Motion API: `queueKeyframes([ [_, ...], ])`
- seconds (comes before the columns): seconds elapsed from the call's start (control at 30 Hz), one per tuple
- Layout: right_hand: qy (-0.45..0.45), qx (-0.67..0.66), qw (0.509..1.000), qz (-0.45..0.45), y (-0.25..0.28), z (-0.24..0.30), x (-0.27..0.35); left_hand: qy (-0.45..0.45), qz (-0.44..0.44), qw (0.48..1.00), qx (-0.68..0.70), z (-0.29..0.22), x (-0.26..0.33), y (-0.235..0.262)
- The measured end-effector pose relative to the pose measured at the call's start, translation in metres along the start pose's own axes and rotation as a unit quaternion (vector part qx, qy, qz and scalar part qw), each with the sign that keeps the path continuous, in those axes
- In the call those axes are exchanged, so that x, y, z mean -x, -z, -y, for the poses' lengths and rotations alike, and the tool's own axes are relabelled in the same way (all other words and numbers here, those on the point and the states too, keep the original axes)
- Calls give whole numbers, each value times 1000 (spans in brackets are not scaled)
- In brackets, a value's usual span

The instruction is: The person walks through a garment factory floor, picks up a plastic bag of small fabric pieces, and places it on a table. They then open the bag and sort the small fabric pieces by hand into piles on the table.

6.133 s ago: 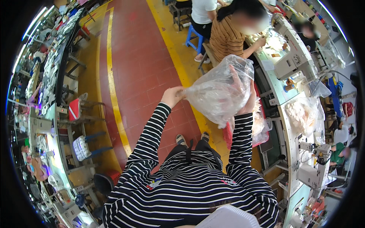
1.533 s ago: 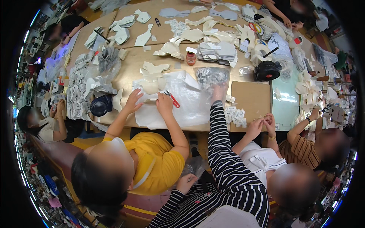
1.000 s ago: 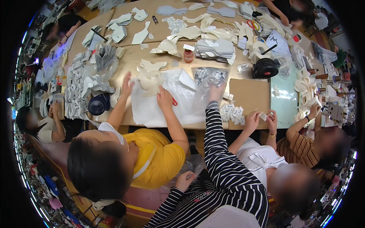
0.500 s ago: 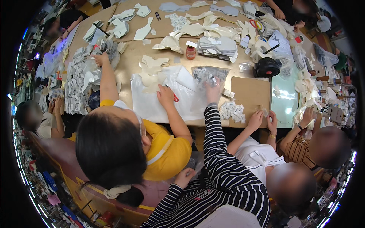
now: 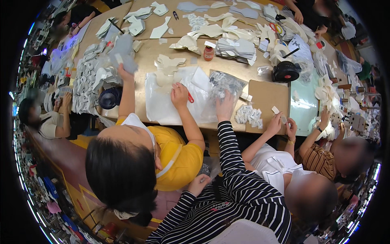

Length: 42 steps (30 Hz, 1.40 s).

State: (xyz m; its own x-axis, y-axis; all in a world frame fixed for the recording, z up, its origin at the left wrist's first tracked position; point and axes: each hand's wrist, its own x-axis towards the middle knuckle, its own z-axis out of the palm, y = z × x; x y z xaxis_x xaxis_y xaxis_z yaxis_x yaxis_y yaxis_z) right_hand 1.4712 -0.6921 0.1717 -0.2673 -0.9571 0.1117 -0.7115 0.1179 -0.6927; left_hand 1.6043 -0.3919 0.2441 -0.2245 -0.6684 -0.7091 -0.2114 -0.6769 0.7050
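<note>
My right hand [image 5: 224, 107] reaches out over the near edge of the table. Its fingers close on the near side of a clear plastic bag [image 5: 228, 82] filled with small grey and white pieces; the fingertips are partly lost against it. Low by my body, my left hand [image 5: 198, 185] is closed on the edge of a second clear bag [image 5: 211, 167], which hangs below table height with dark grey contents. White plastic sheeting [image 5: 162, 110] lies left of my right hand. A pile of small white tags [image 5: 248, 116] is just to its right.
At my left, a person in yellow [image 5: 180, 162] holds up a grey piece [image 5: 124, 53] beside heaped grey pieces [image 5: 87, 77]. Red-handled scissors [image 5: 190, 97], an orange-red jar [image 5: 208, 53], stacked grey pieces [image 5: 235, 49] and a black fan [image 5: 285, 72] stand around. A person in white [image 5: 270, 162] sits right.
My right hand has come down slightly toward me, and the bag under it now bulges up more. The person in yellow has lifted a grey piece off the heap. My left hand stays low.
</note>
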Motion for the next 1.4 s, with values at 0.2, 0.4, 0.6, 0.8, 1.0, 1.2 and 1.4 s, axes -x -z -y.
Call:
queueKeyframes([
  [0.2,64,69,995,-20,2,-11,-35,-17,-31,999,-10,2,8,3],
  [0.4,3,116,989,92,-4,-38,-142,-39,-58,997,-11,5,15,3],
  [0.6,154,30,986,-64,-8,-28,-63,-36,-102,994,2,-11,32,2],
  [0.8,104,-26,992,-73,24,-1,14,-222,-128,962,-94,-10,56,12],
  [1.0,89,-73,985,-126,87,28,47,-301,-192,901,-248,1,96,30],
  [1.2,27,-128,984,-120,179,79,117,-326,-192,881,-284,4,127,48],
  [1.4,56,-150,987,-24,297,131,236,-356,-162,892,-228,9,148,66],
])
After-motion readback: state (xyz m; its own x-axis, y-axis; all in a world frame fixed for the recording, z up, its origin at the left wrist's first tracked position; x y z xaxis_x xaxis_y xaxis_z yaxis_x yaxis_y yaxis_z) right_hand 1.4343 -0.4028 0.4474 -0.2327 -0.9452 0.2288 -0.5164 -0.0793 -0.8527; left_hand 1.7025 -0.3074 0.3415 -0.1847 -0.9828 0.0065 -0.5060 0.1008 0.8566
